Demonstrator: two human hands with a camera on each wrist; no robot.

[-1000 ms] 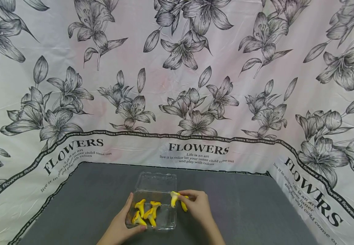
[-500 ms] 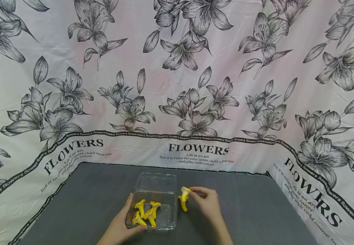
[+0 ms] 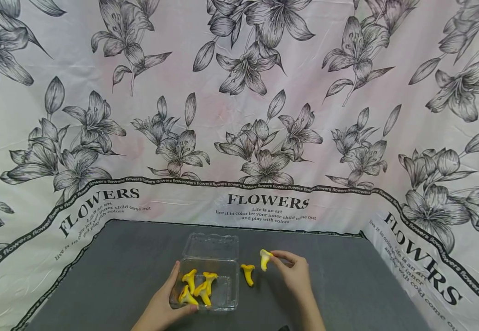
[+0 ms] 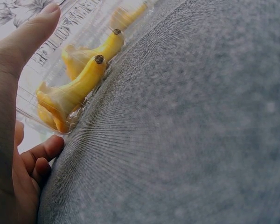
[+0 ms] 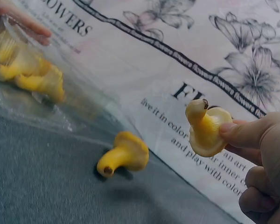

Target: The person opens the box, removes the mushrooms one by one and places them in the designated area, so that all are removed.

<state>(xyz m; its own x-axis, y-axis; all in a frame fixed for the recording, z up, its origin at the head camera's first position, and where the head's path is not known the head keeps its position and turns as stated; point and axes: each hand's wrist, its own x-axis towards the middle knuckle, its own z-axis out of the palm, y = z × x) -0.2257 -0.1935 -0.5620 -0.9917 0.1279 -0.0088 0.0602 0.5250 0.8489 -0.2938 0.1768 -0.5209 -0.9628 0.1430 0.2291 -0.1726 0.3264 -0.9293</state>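
Note:
My right hand (image 3: 295, 275) pinches a yellow chanterelle mushroom (image 5: 204, 129) by its cap between thumb and index finger, raised above the grey table. To its left, a second chanterelle (image 3: 248, 274) lies on the table beside the clear plastic box (image 3: 232, 301). Several more chanterelles (image 3: 202, 290) rest inside that box, mostly in its left half. The box's hinged lid (image 3: 211, 247) is folded back, away from me. My left hand (image 3: 162, 301) holds the box at its left side, thumb along the front edge; through the wall, mushrooms (image 4: 74, 93) show in the left wrist view.
A grey cloth-covered table (image 3: 338, 280) lies under everything. White fabric with printed flowers (image 3: 264, 138) and lettering hangs around its back and sides. A small dark object (image 3: 284, 328) peeks in at the bottom edge of the head view.
My right hand has moved right, carrying the pinched chanterelle from the box's right edge past the one on the table, which is now uncovered. The left hand and box have stayed put.

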